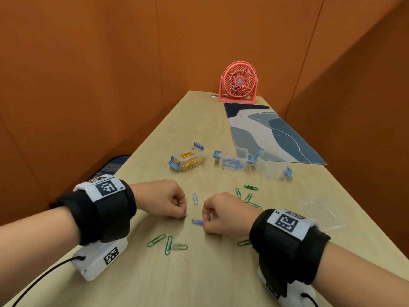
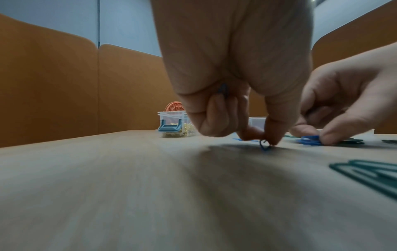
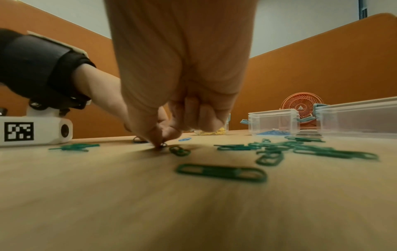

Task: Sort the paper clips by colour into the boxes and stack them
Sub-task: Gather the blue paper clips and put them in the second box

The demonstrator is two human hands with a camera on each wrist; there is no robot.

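Blue paper clip (image 1: 197, 222): flat on table (image 1: 221, 273), pinched at its end by right hand (image 1: 223, 214), fingers curled. Left of it, 2nd blue clip (image 2: 265, 146) nipped btwn thumb & forefinger of left hand (image 1: 164, 199). Beyond it: blue-clip box (image 1: 234, 163); gold-clip box (image 1: 187, 160) to far left. Green clips (image 1: 249, 197) scattered around.

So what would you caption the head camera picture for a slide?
Both hands, left hand and right hand, pinch blue paper clips off the table; green clips await sorting.

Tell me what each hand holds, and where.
Left hand pinches a blue clip by its upper end; right hand pinches another blue clip at its end.
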